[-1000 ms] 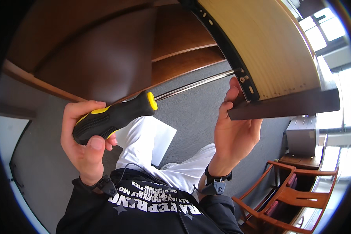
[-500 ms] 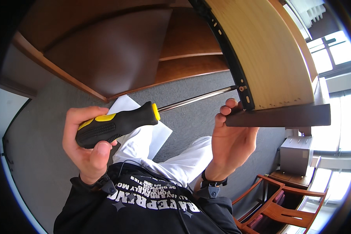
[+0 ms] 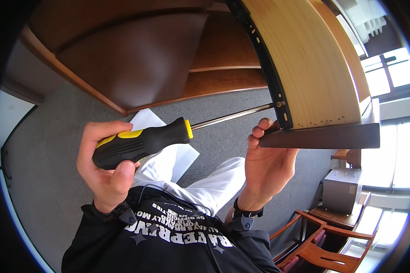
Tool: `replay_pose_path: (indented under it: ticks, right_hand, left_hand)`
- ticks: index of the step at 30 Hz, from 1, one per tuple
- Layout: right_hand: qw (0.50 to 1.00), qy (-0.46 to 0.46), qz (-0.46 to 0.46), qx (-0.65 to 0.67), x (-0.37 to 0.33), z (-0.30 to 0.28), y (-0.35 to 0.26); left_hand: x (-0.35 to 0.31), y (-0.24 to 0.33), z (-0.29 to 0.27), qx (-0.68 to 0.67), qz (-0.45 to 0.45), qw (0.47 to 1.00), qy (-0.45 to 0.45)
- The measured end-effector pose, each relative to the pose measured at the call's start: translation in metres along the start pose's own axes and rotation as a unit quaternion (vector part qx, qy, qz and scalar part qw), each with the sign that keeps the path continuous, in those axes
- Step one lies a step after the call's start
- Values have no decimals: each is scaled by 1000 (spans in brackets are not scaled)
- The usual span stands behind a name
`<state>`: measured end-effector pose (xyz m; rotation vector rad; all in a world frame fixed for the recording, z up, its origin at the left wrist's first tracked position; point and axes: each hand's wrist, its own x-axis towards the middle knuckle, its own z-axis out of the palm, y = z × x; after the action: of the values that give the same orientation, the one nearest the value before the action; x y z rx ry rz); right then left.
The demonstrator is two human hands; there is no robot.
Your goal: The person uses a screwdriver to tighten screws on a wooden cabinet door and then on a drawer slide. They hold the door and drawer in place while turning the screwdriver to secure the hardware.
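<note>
My left hand (image 3: 105,175) is wrapped round the black and yellow handle of a screwdriver (image 3: 146,140). Its long metal shaft runs to the right, and the tip meets a screw (image 3: 280,104) in the black slide rail (image 3: 263,57). That rail is fixed along the side of a pale wooden drawer (image 3: 305,68), which has a dark brown front panel (image 3: 323,137). From below, my right hand (image 3: 271,170) grips the panel's left end, its fingertips curled up beside the rail close to the screwdriver tip. Part of the right hand is hidden behind the panel.
Brown wooden cabinet panels (image 3: 136,59) stand ahead and to the left. White paper (image 3: 187,159) lies on the grey carpet (image 3: 54,136) by my legs. At the right are a wooden chair (image 3: 319,245), a grey cabinet (image 3: 342,189) and bright windows (image 3: 392,73).
The view has shifted slightly. The screwdriver tip stays at the screw, with its handle turned a little in my left hand. My right hand keeps its hold on the drawer front.
</note>
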<state>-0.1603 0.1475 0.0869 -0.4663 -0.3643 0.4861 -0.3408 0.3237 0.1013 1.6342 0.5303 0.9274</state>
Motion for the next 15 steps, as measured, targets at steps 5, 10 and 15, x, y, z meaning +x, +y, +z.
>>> replay_pose_path:
  ticks: [5,10,15]
  right_hand:
    - [1000,-6,0,-20,-1,0,0]
    - [997,-49,12,-65,-1,0,-2]
    - [998,-30,3,-61,-1,3,1]
  left_hand:
    - [-2,-3,-5,37,67,997,11]
    - [4,-1,-13,69,222,972,-37]
    - [7,12,-14,57,184,980,-53]
